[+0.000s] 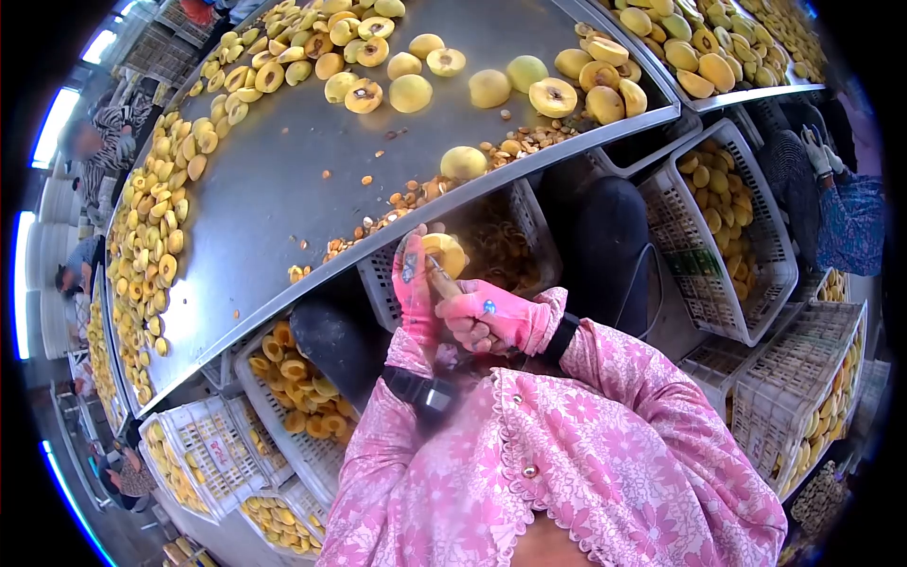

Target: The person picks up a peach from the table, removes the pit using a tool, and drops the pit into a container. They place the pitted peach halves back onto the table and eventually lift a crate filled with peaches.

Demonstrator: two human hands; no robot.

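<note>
My left hand (414, 283), in a pink glove, holds a yellow halved fruit (446, 253) just beyond the table's near edge. My right hand (487, 317), also gloved in pink, is closed around a tool (440, 280) with a light brown handle, whose tip reaches the fruit. The tool's working end is hidden. Beneath the fruit is a white crate (534, 227) with brownish scraps inside. Loose pits (406, 200) lie along the near edge of the metal table (283, 203), beside a single yellow fruit (464, 163).
Many halved fruits (156, 236) cover the table's left and far sides. Crates of fruit stand at the lower left (302, 406) and right (756, 274). My knees (612, 236) flank the scrap crate. Other people (836, 203) are at the right and far left.
</note>
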